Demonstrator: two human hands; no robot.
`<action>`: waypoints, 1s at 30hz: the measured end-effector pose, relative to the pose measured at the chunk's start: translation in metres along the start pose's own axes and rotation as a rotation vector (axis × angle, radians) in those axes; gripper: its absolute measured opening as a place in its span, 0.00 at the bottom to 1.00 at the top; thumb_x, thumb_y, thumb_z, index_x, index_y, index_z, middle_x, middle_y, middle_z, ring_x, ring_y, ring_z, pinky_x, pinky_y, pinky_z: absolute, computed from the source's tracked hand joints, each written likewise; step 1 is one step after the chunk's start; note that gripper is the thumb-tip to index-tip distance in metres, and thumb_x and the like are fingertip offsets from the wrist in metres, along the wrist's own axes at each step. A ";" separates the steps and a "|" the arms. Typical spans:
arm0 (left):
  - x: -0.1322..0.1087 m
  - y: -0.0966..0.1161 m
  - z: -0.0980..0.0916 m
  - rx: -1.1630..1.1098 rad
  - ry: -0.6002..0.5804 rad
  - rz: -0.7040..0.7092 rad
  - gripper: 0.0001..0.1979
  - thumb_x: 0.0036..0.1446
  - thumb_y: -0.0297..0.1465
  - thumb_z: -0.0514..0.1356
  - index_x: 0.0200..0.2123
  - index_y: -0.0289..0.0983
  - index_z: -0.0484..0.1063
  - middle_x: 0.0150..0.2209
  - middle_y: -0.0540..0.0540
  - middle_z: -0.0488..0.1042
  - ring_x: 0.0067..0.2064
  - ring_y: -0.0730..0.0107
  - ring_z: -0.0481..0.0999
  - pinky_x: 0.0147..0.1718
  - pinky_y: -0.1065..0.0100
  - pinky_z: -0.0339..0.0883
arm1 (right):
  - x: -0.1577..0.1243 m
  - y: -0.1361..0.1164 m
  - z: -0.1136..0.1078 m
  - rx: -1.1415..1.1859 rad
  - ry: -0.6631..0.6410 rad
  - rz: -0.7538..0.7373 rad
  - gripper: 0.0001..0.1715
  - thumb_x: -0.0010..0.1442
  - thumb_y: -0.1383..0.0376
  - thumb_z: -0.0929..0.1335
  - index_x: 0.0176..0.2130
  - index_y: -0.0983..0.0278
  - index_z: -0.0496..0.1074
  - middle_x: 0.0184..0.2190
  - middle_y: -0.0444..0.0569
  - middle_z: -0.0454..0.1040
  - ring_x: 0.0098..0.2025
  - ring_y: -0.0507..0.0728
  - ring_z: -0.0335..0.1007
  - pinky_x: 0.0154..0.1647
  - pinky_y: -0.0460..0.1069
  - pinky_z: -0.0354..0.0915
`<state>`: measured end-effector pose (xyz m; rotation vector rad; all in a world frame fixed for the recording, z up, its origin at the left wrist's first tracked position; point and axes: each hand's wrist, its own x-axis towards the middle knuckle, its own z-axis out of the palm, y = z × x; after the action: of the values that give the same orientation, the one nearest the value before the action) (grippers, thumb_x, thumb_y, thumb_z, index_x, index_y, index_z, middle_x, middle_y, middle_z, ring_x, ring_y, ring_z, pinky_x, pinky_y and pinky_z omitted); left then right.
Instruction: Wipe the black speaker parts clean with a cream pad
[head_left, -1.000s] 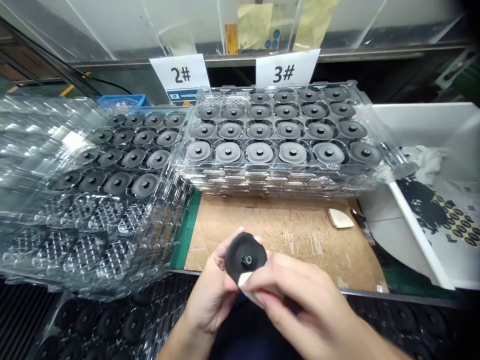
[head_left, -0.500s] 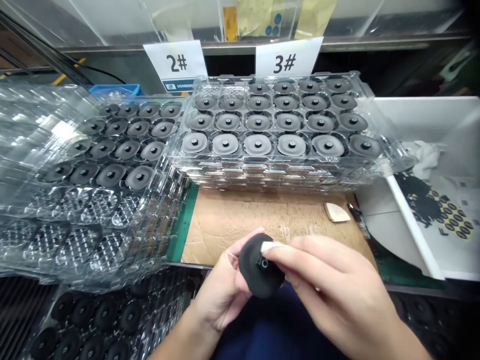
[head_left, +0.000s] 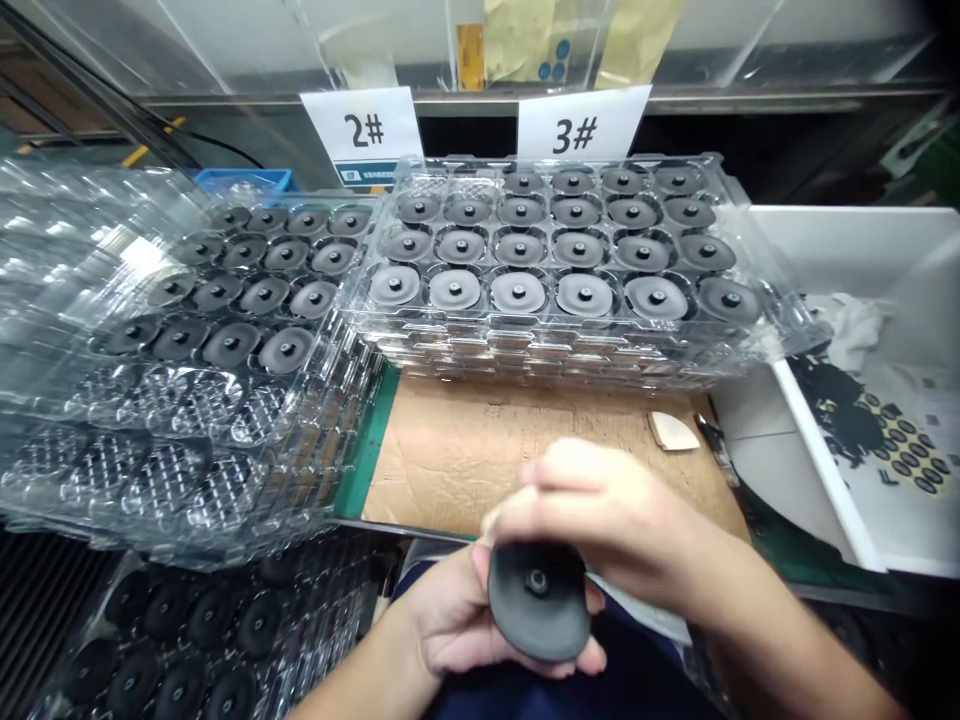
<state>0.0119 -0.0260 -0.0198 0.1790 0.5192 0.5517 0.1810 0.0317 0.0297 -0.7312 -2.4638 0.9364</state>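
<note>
My left hand (head_left: pixel 465 620) is closed around a round black rubbery disc (head_left: pixel 541 622) with a small raised hub at its centre. Its fingers reach under the disc, and the hub side faces up toward me. Over the disc's upper edge is my right hand (head_left: pixel 600 500), its fingers curled and smeared a little by motion. Those fingertips are at the disc's upper left rim, close to my left thumb; whatever they pinch, if anything, is hidden. Beneath the hands lies a brown cardboard sheet (head_left: pixel 450 450) on a green surface.
A stack of clear trays (head_left: pixel 540 335) with black discs stands behind the cardboard, and another tray stack (head_left: pixel 300 440) is at left. A pale wedge-shaped piece (head_left: pixel 673 432) lies at the cardboard's right. A white bin (head_left: pixel 825 470) holds black bits and a sticker sheet (head_left: pixel 915 445).
The disc has moved down and slightly right, its face turned more upward. My right fingertips have left the hub for the disc's upper edge.
</note>
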 end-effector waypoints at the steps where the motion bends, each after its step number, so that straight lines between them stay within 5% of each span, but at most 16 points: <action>1: 0.000 0.001 0.000 -0.044 -0.028 -0.066 0.14 0.50 0.36 0.62 0.39 0.35 0.76 0.29 0.40 0.79 0.30 0.60 0.80 0.24 0.72 0.71 | -0.001 0.010 0.005 -0.052 0.070 0.119 0.14 0.61 0.71 0.62 0.43 0.61 0.72 0.33 0.47 0.71 0.35 0.53 0.65 0.35 0.47 0.61; 4: -0.001 0.006 -0.002 -0.160 -0.068 -0.141 0.17 0.47 0.33 0.64 0.43 0.43 0.73 0.35 0.44 0.79 0.34 0.61 0.80 0.27 0.71 0.72 | -0.002 0.043 0.035 -0.006 0.190 0.326 0.13 0.61 0.71 0.61 0.40 0.62 0.73 0.31 0.47 0.71 0.34 0.53 0.67 0.34 0.47 0.63; 7: -0.006 0.008 -0.004 -0.198 -0.061 -0.054 0.21 0.43 0.33 0.67 0.44 0.42 0.72 0.38 0.45 0.78 0.36 0.60 0.79 0.31 0.69 0.72 | 0.000 0.068 0.082 0.097 0.211 0.340 0.12 0.60 0.70 0.62 0.37 0.61 0.74 0.32 0.46 0.72 0.34 0.51 0.69 0.35 0.46 0.66; 11: -0.014 0.004 -0.011 -0.182 -0.067 0.057 0.27 0.42 0.42 0.65 0.47 0.41 0.70 0.41 0.43 0.76 0.38 0.56 0.78 0.32 0.67 0.72 | -0.005 0.079 0.120 0.087 0.354 0.407 0.14 0.60 0.69 0.60 0.41 0.61 0.73 0.48 0.53 0.67 0.45 0.57 0.68 0.44 0.54 0.67; 14: -0.019 0.003 -0.015 0.010 0.003 0.316 0.30 0.45 0.46 0.61 0.52 0.43 0.66 0.45 0.42 0.74 0.39 0.56 0.78 0.32 0.67 0.70 | -0.017 0.070 0.109 0.097 0.462 0.460 0.14 0.61 0.68 0.60 0.44 0.62 0.70 0.46 0.53 0.67 0.45 0.57 0.68 0.43 0.54 0.67; 17: -0.023 0.008 -0.017 0.431 0.173 0.587 0.33 0.49 0.38 0.62 0.58 0.53 0.54 0.51 0.45 0.69 0.48 0.60 0.72 0.46 0.64 0.64 | -0.033 0.052 0.088 0.095 0.530 0.511 0.14 0.61 0.68 0.61 0.46 0.62 0.68 0.38 0.50 0.72 0.38 0.54 0.70 0.34 0.48 0.69; 20: -0.026 0.012 -0.017 0.972 0.333 0.677 0.47 0.48 0.26 0.64 0.61 0.58 0.37 0.54 0.47 0.66 0.56 0.61 0.63 0.56 0.58 0.51 | -0.048 0.032 0.080 0.059 0.582 0.499 0.17 0.60 0.69 0.63 0.50 0.61 0.65 0.35 0.49 0.71 0.30 0.52 0.68 0.29 0.46 0.68; 22: -0.026 0.012 -0.017 1.213 0.366 0.721 0.53 0.46 0.21 0.64 0.61 0.57 0.31 0.54 0.46 0.67 0.56 0.60 0.64 0.56 0.57 0.52 | -0.054 0.023 0.081 0.024 0.570 0.390 0.21 0.59 0.71 0.63 0.53 0.60 0.63 0.37 0.50 0.71 0.30 0.52 0.67 0.31 0.47 0.68; 27: -0.025 0.007 -0.016 1.243 0.388 0.784 0.52 0.41 0.21 0.67 0.62 0.53 0.39 0.54 0.45 0.68 0.54 0.59 0.66 0.55 0.60 0.54 | -0.056 0.014 0.083 -0.077 0.425 0.194 0.21 0.61 0.69 0.63 0.53 0.60 0.65 0.40 0.52 0.71 0.37 0.55 0.68 0.36 0.51 0.66; 30: -0.025 0.009 -0.014 1.065 0.396 0.601 0.32 0.43 0.29 0.67 0.53 0.46 0.65 0.48 0.44 0.73 0.49 0.58 0.70 0.50 0.64 0.58 | -0.050 0.008 0.078 -0.068 0.440 0.156 0.17 0.63 0.59 0.60 0.45 0.64 0.71 0.31 0.50 0.73 0.30 0.53 0.67 0.30 0.49 0.64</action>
<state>-0.0173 -0.0313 -0.0183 1.2900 1.1298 0.8543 0.1814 -0.0305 -0.0390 -1.0408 -2.0807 0.6591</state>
